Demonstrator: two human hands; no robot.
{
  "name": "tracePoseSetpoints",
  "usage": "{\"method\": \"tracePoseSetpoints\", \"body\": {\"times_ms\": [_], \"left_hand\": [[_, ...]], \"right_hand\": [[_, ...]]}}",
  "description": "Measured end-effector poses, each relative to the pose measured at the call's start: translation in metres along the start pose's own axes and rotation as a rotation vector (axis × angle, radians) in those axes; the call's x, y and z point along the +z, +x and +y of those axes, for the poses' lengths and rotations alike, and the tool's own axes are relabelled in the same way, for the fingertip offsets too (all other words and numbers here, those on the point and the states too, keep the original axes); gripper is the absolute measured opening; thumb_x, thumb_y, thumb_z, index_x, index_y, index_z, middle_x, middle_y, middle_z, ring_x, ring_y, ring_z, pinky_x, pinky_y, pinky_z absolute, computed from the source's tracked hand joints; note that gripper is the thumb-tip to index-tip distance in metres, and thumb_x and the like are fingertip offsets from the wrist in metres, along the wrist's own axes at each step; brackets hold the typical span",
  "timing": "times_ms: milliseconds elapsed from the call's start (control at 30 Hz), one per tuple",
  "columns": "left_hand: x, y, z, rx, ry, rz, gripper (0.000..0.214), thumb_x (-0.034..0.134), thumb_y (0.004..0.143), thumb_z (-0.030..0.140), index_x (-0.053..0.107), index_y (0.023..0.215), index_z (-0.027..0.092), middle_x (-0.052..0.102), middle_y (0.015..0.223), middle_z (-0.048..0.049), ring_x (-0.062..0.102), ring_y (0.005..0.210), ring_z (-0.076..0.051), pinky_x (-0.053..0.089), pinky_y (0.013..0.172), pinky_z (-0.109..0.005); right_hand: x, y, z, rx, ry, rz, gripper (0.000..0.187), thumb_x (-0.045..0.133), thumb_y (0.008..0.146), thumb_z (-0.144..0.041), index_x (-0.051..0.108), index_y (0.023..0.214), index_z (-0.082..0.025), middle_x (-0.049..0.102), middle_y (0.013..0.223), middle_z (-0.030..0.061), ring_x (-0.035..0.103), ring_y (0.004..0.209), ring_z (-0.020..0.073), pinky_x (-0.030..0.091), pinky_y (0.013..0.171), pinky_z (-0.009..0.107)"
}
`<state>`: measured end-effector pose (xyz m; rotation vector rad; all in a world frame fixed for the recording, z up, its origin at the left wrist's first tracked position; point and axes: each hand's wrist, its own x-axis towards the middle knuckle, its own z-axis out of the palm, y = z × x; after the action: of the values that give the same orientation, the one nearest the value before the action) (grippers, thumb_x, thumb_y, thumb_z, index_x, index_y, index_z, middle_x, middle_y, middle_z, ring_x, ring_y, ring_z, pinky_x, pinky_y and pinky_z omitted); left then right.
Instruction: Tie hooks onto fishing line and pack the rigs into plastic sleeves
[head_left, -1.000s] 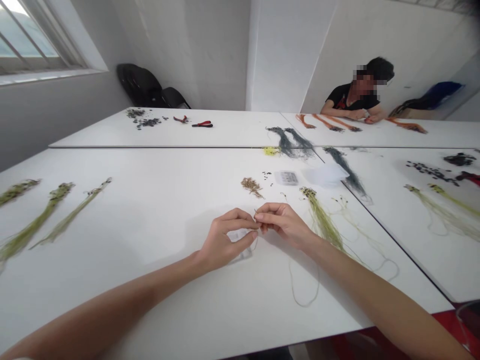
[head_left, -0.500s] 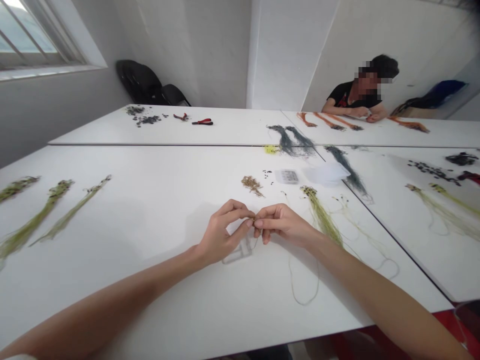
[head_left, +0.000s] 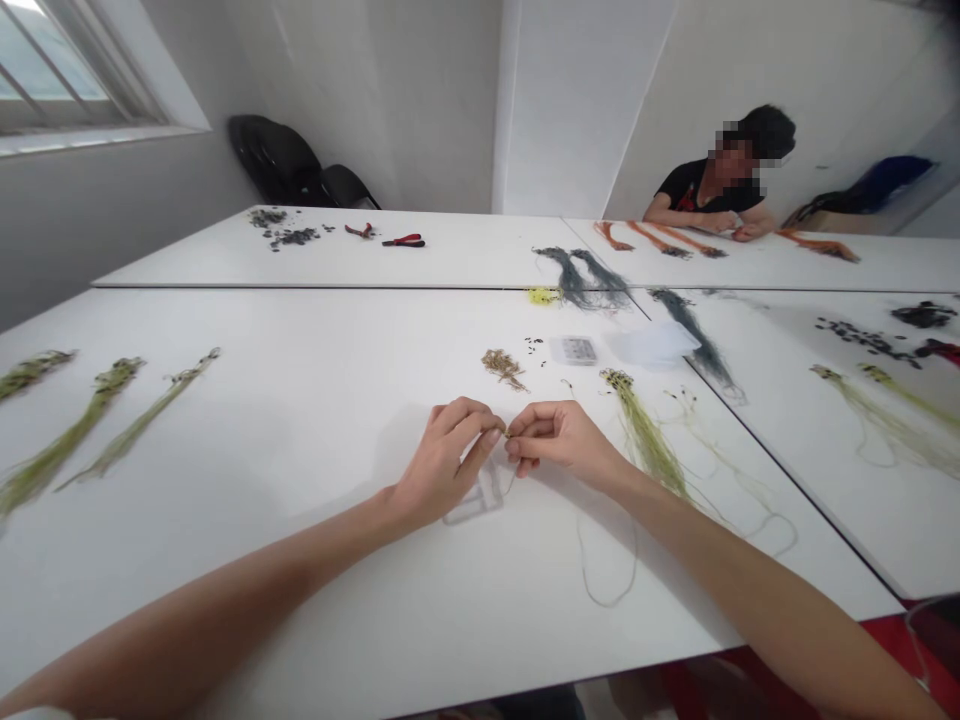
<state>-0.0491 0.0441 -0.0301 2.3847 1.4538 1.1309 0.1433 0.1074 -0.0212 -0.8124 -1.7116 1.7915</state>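
Both left grip and right grip pinch the cord between them.

A small workroom for hand assembly is shown. Plain white tables are pushed together between bare white walls. Green cord is laid out in sorted bundles at the near left and right, and grey cord and orange cord farther off. Pliers and small black parts are kept at the far left. A second person is seated at the far right.
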Motion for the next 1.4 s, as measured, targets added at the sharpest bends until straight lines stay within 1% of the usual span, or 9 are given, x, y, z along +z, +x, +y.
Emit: {"method": "tracePoseSetpoints", "body": {"times_ms": [133, 200, 333, 533, 633, 833, 967, 1167, 1400], "left_hand": [[0.001, 0.000, 0.000, -0.015, 0.063, 0.005, 0.015, 0.042, 0.097, 0.019, 0.057, 0.100, 0.021, 0.062, 0.097, -0.0053, 0.058, 0.097, -0.018, 0.037, 0.088, -0.035], [0.001, 0.000, 0.001, -0.012, 0.081, 0.017, 0.014, 0.043, 0.097, 0.019, 0.056, 0.101, 0.021, 0.063, 0.096, -0.0048, 0.058, 0.096, -0.018, 0.037, 0.088, -0.035], [0.001, 0.000, 0.002, -0.031, 0.089, 0.028, 0.014, 0.041, 0.098, 0.019, 0.055, 0.099, 0.021, 0.064, 0.095, -0.0043, 0.058, 0.096, -0.018, 0.037, 0.088, -0.035], [0.000, -0.001, 0.004, 0.003, 0.123, 0.016, 0.013, 0.044, 0.096, 0.018, 0.056, 0.099, 0.021, 0.064, 0.096, -0.0039, 0.058, 0.095, -0.017, 0.035, 0.089, -0.036], [0.000, -0.001, 0.004, -0.023, 0.126, 0.017, 0.013, 0.043, 0.096, 0.018, 0.056, 0.097, 0.021, 0.064, 0.095, -0.0034, 0.058, 0.095, -0.017, 0.034, 0.090, -0.036], [0.000, 0.001, 0.005, -0.087, 0.143, -0.008, 0.017, 0.039, 0.098, 0.020, 0.055, 0.095, 0.021, 0.064, 0.093, -0.0033, 0.058, 0.093, -0.018, 0.034, 0.088, -0.037], [0.000, 0.000, 0.005, -0.112, 0.151, -0.027, 0.018, 0.038, 0.098, 0.021, 0.056, 0.094, 0.021, 0.063, 0.092, -0.0029, 0.058, 0.088, -0.017, 0.034, 0.088, -0.037], [0.000, 0.000, 0.006, -0.122, 0.130, -0.025, 0.017, 0.039, 0.097, 0.020, 0.055, 0.092, 0.021, 0.063, 0.091, -0.0022, 0.058, 0.088, -0.016, 0.034, 0.088, -0.036], [0.001, -0.001, 0.005, -0.076, 0.135, -0.026, 0.015, 0.040, 0.097, 0.019, 0.055, 0.095, 0.021, 0.063, 0.093, -0.0030, 0.058, 0.091, -0.017, 0.033, 0.089, -0.037]], "right_hand": [[0.006, -0.002, 0.003, -0.067, -0.134, 0.111, 0.024, 0.075, 0.073, -0.036, 0.063, 0.080, -0.016, 0.069, 0.069, 0.0042, 0.068, 0.058, 0.0171, 0.053, 0.059, 0.029], [0.009, -0.002, 0.004, -0.089, -0.181, 0.130, 0.020, 0.072, 0.076, -0.034, 0.061, 0.078, -0.017, 0.069, 0.068, 0.0034, 0.068, 0.057, 0.0167, 0.052, 0.058, 0.029], [0.010, -0.003, 0.004, -0.089, -0.214, 0.114, 0.017, 0.068, 0.079, -0.032, 0.060, 0.075, -0.018, 0.069, 0.067, 0.0037, 0.068, 0.055, 0.0165, 0.052, 0.057, 0.028], [0.007, -0.003, 0.001, -0.013, -0.128, 0.052, 0.022, 0.069, 0.078, -0.037, 0.061, 0.076, -0.016, 0.068, 0.065, 0.0045, 0.067, 0.053, 0.0166, 0.053, 0.054, 0.029], [0.007, -0.003, 0.001, 0.009, -0.091, 0.026, 0.022, 0.067, 0.080, -0.037, 0.061, 0.079, -0.016, 0.069, 0.066, 0.0048, 0.068, 0.053, 0.0172, 0.054, 0.055, 0.029], [0.009, -0.003, 0.006, -0.044, -0.200, 0.125, 0.017, 0.064, 0.082, -0.034, 0.060, 0.091, -0.020, 0.070, 0.066, 0.0028, 0.069, 0.055, 0.0183, 0.054, 0.059, 0.030], [0.012, -0.006, 0.007, -0.133, -0.335, 0.196, 0.009, 0.061, 0.082, -0.029, 0.055, 0.085, -0.022, 0.070, 0.066, 0.0002, 0.068, 0.055, 0.0178, 0.052, 0.060, 0.029], [0.011, -0.006, 0.007, -0.178, -0.458, 0.204, 0.006, 0.057, 0.082, -0.021, 0.054, 0.077, -0.022, 0.069, 0.066, 0.0000, 0.066, 0.053, 0.0165, 0.049, 0.056, 0.028], [0.009, -0.004, 0.007, -0.124, -0.421, 0.204, 0.005, 0.058, 0.080, -0.020, 0.056, 0.075, -0.020, 0.067, 0.066, 0.0011, 0.066, 0.053, 0.0168, 0.049, 0.055, 0.029]]}}
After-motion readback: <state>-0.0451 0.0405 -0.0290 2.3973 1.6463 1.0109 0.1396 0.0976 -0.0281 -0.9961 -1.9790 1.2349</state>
